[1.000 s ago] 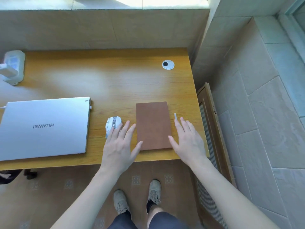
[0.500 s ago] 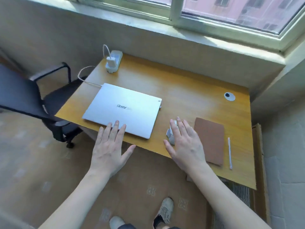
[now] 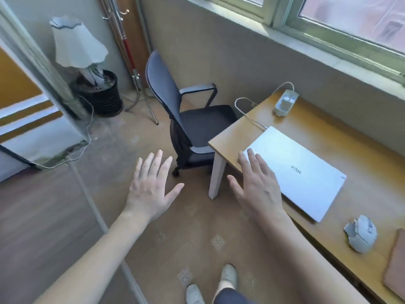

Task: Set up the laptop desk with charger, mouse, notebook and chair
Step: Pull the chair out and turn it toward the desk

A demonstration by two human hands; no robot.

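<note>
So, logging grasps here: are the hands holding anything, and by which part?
Nothing is held. The left hand and right hand are both open, fingers spread, empty.

View: I am turning left, away from the notebook [image 3: 395,263] toward the chair [image 3: 188,115].
Right hand [image 3: 257,185]: I am lifting it off the mouse [image 3: 360,236], now over the laptop [image 3: 295,170] corner.
Left hand [image 3: 151,185]: I am swinging it out over the floor.
</note>
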